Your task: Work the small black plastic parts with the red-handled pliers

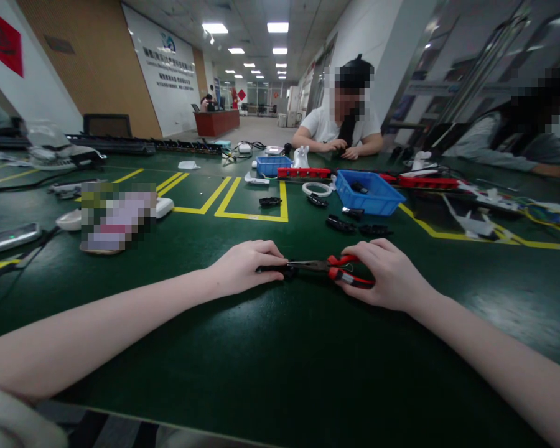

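Near the middle of the green table (280, 348), my left hand (248, 267) is closed on a small black part (268, 269), pinched between thumb and fingers. My right hand (389, 274) grips the red-handled pliers (332, 266) from the right. The long metal jaws point left and meet the black part at my left fingertips; whether they are clamped on it is too small to tell. Beyond my hands, black pieces (340, 224) lie near a blue bin (368, 196), and another black piece (269, 201) sits inside a yellow taped outline.
A white ring (317, 189), a smaller blue bin (274, 165) and red strips (303, 172) lie farther back. On the left are a phone (121, 221) and cables. A person (343, 124) sits across the table; another person's arm rests at the far right.
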`<act>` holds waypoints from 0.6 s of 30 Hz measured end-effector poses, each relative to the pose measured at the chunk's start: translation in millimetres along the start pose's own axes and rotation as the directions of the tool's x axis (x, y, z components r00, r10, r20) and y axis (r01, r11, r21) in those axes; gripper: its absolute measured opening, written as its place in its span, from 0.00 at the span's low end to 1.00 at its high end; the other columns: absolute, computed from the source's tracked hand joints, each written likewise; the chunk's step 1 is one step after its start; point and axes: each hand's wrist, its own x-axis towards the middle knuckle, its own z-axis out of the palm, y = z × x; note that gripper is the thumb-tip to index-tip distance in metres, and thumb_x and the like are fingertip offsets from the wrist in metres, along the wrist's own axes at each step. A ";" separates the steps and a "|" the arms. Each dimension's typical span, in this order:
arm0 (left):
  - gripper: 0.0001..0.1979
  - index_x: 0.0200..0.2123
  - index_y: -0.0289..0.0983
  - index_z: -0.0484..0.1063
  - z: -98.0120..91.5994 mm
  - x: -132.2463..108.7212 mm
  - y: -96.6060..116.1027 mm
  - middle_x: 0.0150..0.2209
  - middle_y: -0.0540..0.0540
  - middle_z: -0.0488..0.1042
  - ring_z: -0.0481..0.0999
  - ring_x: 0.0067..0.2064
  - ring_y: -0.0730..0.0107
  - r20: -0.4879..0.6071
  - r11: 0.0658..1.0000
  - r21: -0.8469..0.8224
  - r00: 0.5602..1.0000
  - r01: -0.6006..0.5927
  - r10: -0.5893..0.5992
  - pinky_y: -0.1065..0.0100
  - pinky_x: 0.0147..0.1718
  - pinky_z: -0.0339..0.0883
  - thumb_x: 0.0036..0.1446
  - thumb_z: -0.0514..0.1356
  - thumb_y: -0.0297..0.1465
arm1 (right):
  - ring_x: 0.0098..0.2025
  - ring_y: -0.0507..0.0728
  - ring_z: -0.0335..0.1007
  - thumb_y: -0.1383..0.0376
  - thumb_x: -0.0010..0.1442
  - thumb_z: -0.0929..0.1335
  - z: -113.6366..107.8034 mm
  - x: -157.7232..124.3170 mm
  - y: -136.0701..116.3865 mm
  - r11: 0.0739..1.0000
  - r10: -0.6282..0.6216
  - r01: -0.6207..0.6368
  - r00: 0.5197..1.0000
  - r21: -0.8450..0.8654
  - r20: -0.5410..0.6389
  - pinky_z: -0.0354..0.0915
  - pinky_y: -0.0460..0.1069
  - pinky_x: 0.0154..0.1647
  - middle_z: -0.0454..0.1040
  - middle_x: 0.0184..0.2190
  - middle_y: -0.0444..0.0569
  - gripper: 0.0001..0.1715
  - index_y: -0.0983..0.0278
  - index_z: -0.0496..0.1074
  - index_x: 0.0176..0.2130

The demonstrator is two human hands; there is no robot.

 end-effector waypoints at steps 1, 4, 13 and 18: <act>0.14 0.51 0.39 0.74 -0.1 0.2 -0.8 0.48 0.44 0.73 0.74 0.47 0.64 0.003 1.000 -0.014 1.000 -0.002 0.002 0.61 0.45 0.71 0.63 0.59 0.33 | 0.35 0.58 0.73 0.55 0.56 0.69 -0.5 -0.1 -0.4 1.000 -0.008 0.007 1.000 -0.021 -0.007 0.63 0.54 0.42 0.77 0.36 0.53 0.20 0.66 0.68 0.43; 0.15 0.52 0.38 0.73 -0.8 0.4 -2.5 0.49 0.44 0.72 0.73 0.48 0.64 0.021 0.998 -0.061 1.000 -0.011 0.013 0.60 0.47 0.70 0.63 0.60 0.31 | 0.35 0.60 0.73 0.54 0.56 0.68 -1.9 -0.1 -2.1 0.992 -0.046 0.040 0.998 -0.116 -0.045 0.61 0.56 0.42 0.77 0.35 0.54 0.21 0.67 0.68 0.43; 0.26 0.62 0.40 0.60 -0.1 0.1 1.3 0.52 0.42 0.68 0.71 0.51 0.62 0.017 0.993 -0.113 0.999 0.046 -0.044 0.58 0.51 0.69 0.62 0.60 0.34 | 0.37 0.59 0.73 0.55 0.57 0.68 0.5 -0.4 -3.7 0.990 -0.057 0.046 0.995 -0.134 -0.083 0.59 0.56 0.43 0.77 0.37 0.55 0.24 0.68 0.69 0.47; 0.29 0.63 0.38 0.60 1.4 1.7 0.4 0.53 0.41 0.68 0.69 0.52 0.59 0.073 0.998 -0.055 0.997 0.025 -0.021 0.57 0.52 0.67 0.62 0.60 0.41 | 0.36 0.59 0.71 0.54 0.56 0.68 1.6 0.5 -5.2 0.998 -0.021 0.018 0.998 -0.053 -0.054 0.60 0.55 0.42 0.76 0.38 0.54 0.24 0.67 0.70 0.47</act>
